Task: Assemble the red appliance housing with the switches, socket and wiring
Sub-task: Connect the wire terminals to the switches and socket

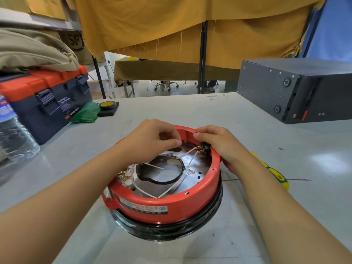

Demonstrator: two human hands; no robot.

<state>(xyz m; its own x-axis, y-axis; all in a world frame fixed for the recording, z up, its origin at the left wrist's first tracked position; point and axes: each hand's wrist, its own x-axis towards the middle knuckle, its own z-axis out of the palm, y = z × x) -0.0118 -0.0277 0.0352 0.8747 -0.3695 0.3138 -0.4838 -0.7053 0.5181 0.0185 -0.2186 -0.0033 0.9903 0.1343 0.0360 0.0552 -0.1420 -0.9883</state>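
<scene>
Toolbox (pixel 45 100) stands at far left of the table (pixel 190 111). Red housing (pixel 171 204) sits open side up at table centre, white wiring (pixel 163 193) inside. Left hand (pixel 152 140) has fingers curled at the far rim; object held, if any, not discernible. Right hand (pixel 219 143) grips the rim beside a black switch (pixel 205 149). Computer case (pixel 295 88) at right.

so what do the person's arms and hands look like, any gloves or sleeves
Both arms are bare from the bottom edge of the picture to the fingertips, with no sleeves in view. The left hand and the right hand wear no gloves. No rings, watch, wristband or other markings show on either wrist or hand. The fingernails are short and unpainted.
</scene>
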